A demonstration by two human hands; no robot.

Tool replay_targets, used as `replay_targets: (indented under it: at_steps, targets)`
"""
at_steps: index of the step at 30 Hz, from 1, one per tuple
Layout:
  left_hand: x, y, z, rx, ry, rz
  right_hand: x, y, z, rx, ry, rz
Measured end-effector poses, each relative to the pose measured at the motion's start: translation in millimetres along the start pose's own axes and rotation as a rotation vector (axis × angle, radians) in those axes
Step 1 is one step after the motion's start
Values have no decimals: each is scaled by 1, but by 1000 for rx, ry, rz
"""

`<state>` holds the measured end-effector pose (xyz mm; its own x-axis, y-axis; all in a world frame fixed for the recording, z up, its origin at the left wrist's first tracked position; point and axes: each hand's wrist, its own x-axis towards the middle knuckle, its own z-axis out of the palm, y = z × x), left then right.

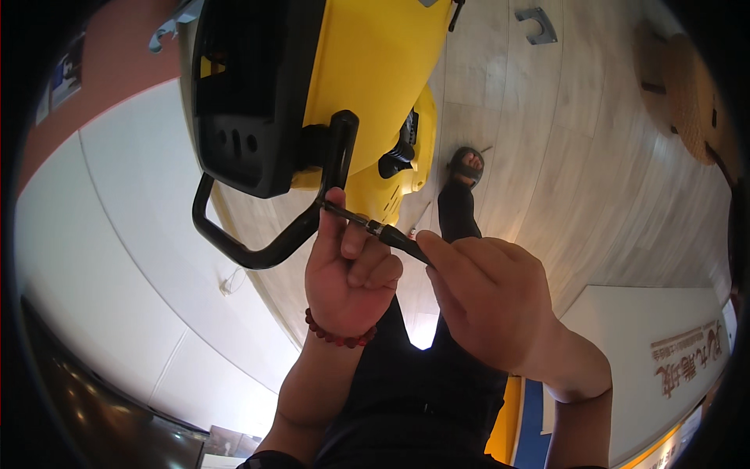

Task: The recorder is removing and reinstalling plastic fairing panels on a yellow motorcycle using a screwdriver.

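Note:
My right hand (492, 301) is closed around the dark handle of a screwdriver (398, 238). The thin shaft slants up and left to the bend of a black tubular handle (285, 242) on a yellow and black machine (367, 86). My left hand (351, 270) faces palm up below that bend. One of its digits reaches up along the tube by the screwdriver tip, and the others curl in against the shaft. A red bead bracelet (341, 334) circles the left wrist. Whatever the tip meets on the tube is too small to make out.
A grey notched plate (536, 26) lies on the wood-look floor (516, 102) at the far right. Beyond it stands a woven chair (687, 102). A white wall (109, 211) curves along the left, and a white printed board (656, 344) is at the lower right. My sandalled foot (467, 166) is ahead.

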<state>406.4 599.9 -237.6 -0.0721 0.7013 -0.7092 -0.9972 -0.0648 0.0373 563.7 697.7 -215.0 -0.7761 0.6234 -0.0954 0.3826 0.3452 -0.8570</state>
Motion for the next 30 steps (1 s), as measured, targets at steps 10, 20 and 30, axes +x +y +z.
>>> replay_targets:
  at_steps: [10, 20, 30]
  targets:
    - [7, -7, -9, -133, -118, 68, 10, 12, 6, 116, -16, -36]
    - [2, -14, -6, -20, -47, 186, 14, 8, -5, 179, -92, 47]
    - [0, -15, -10, 170, -13, 286, 1, 23, 6, 525, -130, 286]
